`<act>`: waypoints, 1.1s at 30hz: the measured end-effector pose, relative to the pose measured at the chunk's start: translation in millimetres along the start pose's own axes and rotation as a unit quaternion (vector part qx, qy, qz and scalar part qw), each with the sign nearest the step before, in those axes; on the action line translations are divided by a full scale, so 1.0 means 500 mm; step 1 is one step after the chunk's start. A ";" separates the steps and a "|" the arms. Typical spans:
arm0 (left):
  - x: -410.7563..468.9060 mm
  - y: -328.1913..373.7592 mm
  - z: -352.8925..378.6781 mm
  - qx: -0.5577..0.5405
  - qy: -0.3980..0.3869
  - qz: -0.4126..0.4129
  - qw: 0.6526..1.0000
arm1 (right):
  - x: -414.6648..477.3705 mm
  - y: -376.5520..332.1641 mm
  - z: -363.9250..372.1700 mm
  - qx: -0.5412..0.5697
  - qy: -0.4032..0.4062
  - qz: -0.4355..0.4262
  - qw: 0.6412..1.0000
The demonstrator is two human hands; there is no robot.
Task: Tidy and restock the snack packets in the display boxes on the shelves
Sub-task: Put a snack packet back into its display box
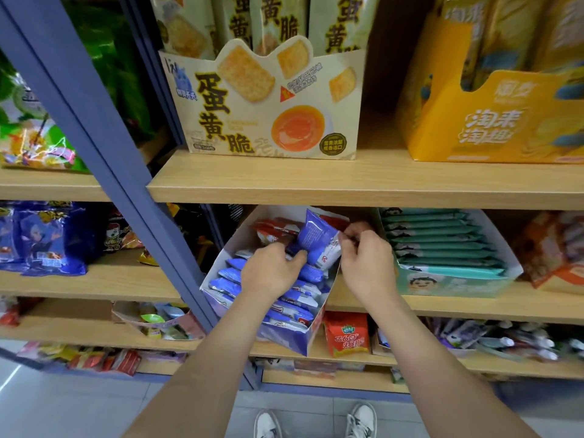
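— Where is the packet now?
— You are holding one blue packet raised above the display box, over its back half. The packet is tilting, with its top toward the shelf board above. The box is sitting at an angle on the middle shelf, and its front end is hanging out past the shelf edge.

— And what are my hands doing?
— Your right hand is pinching the right edge of the blue packet between the thumb and the curled fingers. Your left hand is reaching into the box. Its thumb is touching the lower left corner of the packet, but its fingers are curling out of sight, so I cannot tell if they are grasping anything.

— What is lying inside the box?
— Other blue packets are standing in a row in the front part, and red packets are lying at the back. Just beside it on the right, a teal box is holding green packets in a neat row. On the shelf above, a cream cracker box is standing over your hands.
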State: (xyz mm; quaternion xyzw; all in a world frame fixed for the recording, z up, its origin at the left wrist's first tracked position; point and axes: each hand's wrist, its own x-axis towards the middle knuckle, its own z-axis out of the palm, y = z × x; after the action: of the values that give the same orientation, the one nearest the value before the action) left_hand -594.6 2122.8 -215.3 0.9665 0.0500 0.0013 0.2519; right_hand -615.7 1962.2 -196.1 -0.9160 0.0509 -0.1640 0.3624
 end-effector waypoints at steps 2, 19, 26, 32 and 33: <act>-0.004 0.009 0.000 0.024 0.001 0.014 1.000 | -0.007 0.005 -0.005 0.011 -0.006 0.014 1.000; 0.033 0.058 -0.065 0.104 0.038 0.080 0.991 | -0.046 0.011 -0.062 0.064 0.024 0.013 0.998; 0.042 0.040 -0.023 0.189 0.012 0.071 0.979 | -0.059 0.009 -0.092 0.166 -0.053 0.103 0.979; 0.061 0.039 -0.029 0.154 -0.001 -0.004 0.988 | -0.055 0.002 -0.113 0.148 -0.194 0.035 0.969; 0.066 0.040 -0.035 0.136 0.002 -0.010 0.991 | -0.053 -0.002 -0.118 0.110 -0.185 0.012 0.976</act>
State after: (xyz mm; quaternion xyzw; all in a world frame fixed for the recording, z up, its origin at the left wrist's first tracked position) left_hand -560.2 2117.0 -191.0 0.9911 0.0602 -0.0065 0.1182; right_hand -660.3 1930.3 -162.2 -0.8842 -0.0250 0.0083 0.4664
